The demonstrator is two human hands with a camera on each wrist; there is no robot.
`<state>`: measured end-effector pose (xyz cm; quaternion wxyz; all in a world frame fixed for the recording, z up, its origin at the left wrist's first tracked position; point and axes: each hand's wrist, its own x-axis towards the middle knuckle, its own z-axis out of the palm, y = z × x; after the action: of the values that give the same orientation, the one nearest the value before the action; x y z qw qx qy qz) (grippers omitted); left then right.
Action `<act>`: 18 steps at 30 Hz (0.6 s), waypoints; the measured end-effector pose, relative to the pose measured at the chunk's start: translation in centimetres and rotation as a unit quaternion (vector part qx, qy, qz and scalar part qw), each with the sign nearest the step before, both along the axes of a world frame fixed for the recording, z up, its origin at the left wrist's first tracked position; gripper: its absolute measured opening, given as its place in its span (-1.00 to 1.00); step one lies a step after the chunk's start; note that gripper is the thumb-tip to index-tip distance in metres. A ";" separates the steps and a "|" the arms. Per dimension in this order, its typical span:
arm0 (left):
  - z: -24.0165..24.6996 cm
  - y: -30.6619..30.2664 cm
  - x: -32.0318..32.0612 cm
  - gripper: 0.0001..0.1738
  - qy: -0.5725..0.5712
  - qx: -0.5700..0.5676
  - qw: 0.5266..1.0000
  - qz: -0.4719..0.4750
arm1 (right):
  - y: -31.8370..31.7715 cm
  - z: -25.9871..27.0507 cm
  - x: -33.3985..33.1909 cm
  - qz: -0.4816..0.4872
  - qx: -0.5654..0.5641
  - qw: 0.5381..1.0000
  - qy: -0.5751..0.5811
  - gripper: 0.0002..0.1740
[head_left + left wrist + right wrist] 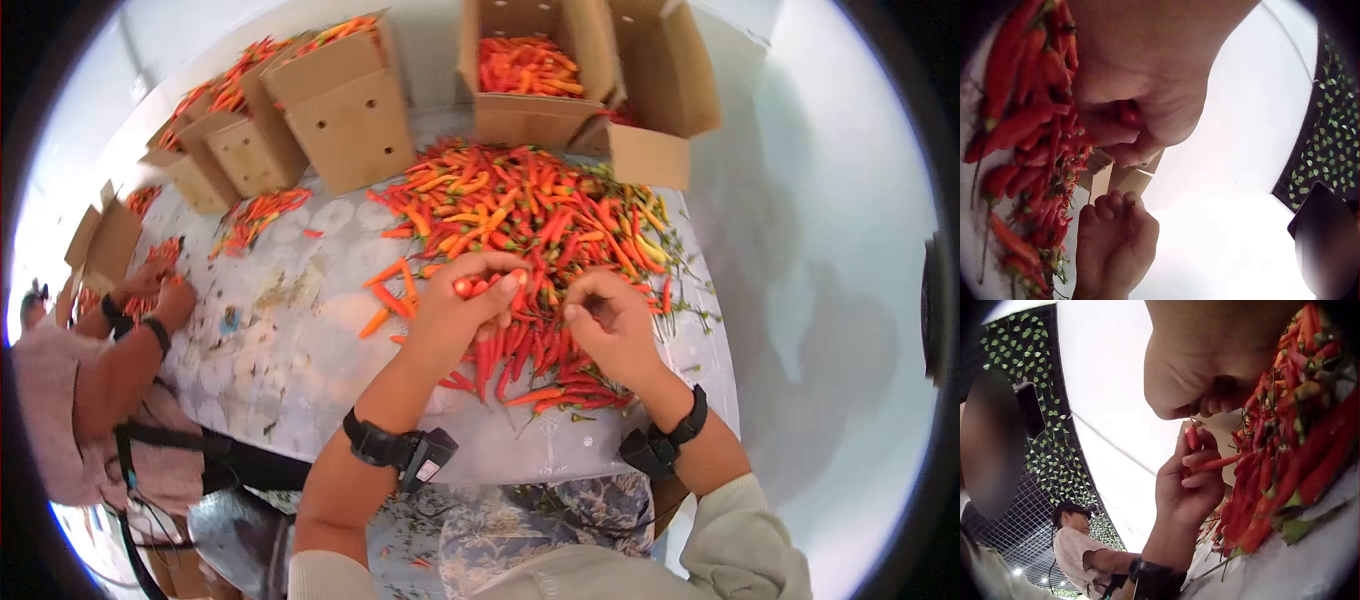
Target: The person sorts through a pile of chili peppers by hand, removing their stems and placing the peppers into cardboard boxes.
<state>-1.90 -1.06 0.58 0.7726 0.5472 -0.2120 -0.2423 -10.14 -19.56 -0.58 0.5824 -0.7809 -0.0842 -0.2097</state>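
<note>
My left hand (pixel 455 305) grips several red chilies (pixel 480 287) in its curled fingers, their ends showing by the thumb. The right wrist view shows one small red chili (pixel 1193 438) upright at that thumb and a longer one (pixel 1217 463) sticking out sideways between the fingers. Just to the right, my right hand (pixel 612 325) has its fingers curled in, thumb against the forefinger. A thin chili stem (pixel 1195 420) shows at its fingertips in the right wrist view. Both hands are over the near part of a big heap of red and orange chilies (pixel 540 210).
Cardboard boxes of chilies (pixel 350 115) line the table's back and left, with another box (pixel 535 110) behind the heap. Loose green stems (pixel 695 290) lie along the right side of the white table (pixel 330 370). Another person (pixel 110 390) handles chilies at the left.
</note>
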 end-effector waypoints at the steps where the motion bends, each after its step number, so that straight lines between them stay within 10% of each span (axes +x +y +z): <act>1: -0.1 0.3 0.3 -0.74 0.040 -0.036 0.999 -0.009 | -0.2 0.0 0.2 -0.008 -0.005 1.000 -0.013 -0.92; 12: -1.4 1.1 2.7 -0.81 0.362 -0.289 0.882 -0.090 | 0.4 0.8 0.3 -0.039 -0.144 0.988 -0.042 -0.94; 18: -0.6 2.5 2.9 -0.90 0.274 -0.294 0.916 0.014 | 0.4 0.0 0.6 -0.073 -0.170 0.983 -0.002 -0.88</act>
<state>1.01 1.46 0.00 0.9300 0.2102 -0.0460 -0.2981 -9.50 -19.16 -0.54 0.4242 -0.8722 -0.0626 -0.2353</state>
